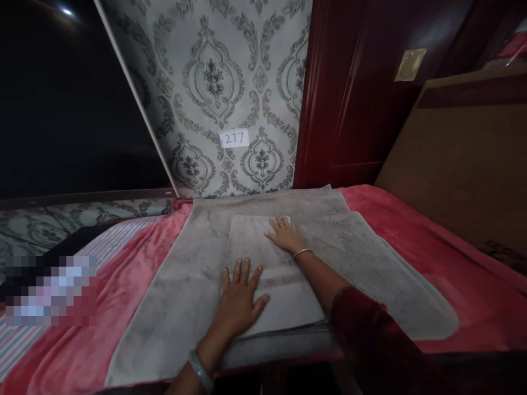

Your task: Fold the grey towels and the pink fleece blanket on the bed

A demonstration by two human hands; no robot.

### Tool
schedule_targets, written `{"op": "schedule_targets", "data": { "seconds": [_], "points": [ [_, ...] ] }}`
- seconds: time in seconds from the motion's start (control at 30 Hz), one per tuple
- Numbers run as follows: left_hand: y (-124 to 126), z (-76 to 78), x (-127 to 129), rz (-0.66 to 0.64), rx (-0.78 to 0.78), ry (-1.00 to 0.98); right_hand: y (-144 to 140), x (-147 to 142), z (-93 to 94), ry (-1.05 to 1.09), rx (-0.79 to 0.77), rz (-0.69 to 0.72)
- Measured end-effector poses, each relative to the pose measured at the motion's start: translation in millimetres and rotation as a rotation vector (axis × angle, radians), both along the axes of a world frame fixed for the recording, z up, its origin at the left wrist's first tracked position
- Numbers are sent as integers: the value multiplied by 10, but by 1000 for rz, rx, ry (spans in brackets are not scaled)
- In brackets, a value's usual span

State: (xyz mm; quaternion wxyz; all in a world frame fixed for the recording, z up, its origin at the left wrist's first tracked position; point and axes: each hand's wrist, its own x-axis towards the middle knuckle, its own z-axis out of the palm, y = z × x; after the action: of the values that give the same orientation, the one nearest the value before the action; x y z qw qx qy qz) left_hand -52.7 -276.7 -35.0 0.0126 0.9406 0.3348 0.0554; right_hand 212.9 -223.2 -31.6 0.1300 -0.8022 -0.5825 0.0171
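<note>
The left hand (239, 299) lies spread flat on the near end of the folded towel (267, 274); the right hand (286, 235), fingers spread, presses its far end. The towel's long axis runs away from the person, atop a larger grey towel (173, 296) on the bed (453, 258).
</note>
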Motion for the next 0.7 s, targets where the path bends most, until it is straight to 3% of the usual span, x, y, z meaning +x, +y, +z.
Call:
{"op": "schedule_targets", "data": {
  "seconds": [0.2,0.37,0.47,0.57,0.7],
  "points": [
    [40,7,-5,-8,7,-2,31,332,100,17,-100,-131],
    [64,-40,0,-14,66,-22,-39,180,265,30,-141,-195],
    [59,-15,16,-18,53,-3,-363,-118,243,-45,-76,-74],
    [40,13,42,-23,32,1,-832,-462,74,-104,-30,112],
    [42,51,48,-17,-12,17,-1223,-708,-81,-82,-57,173]
  ]
}}
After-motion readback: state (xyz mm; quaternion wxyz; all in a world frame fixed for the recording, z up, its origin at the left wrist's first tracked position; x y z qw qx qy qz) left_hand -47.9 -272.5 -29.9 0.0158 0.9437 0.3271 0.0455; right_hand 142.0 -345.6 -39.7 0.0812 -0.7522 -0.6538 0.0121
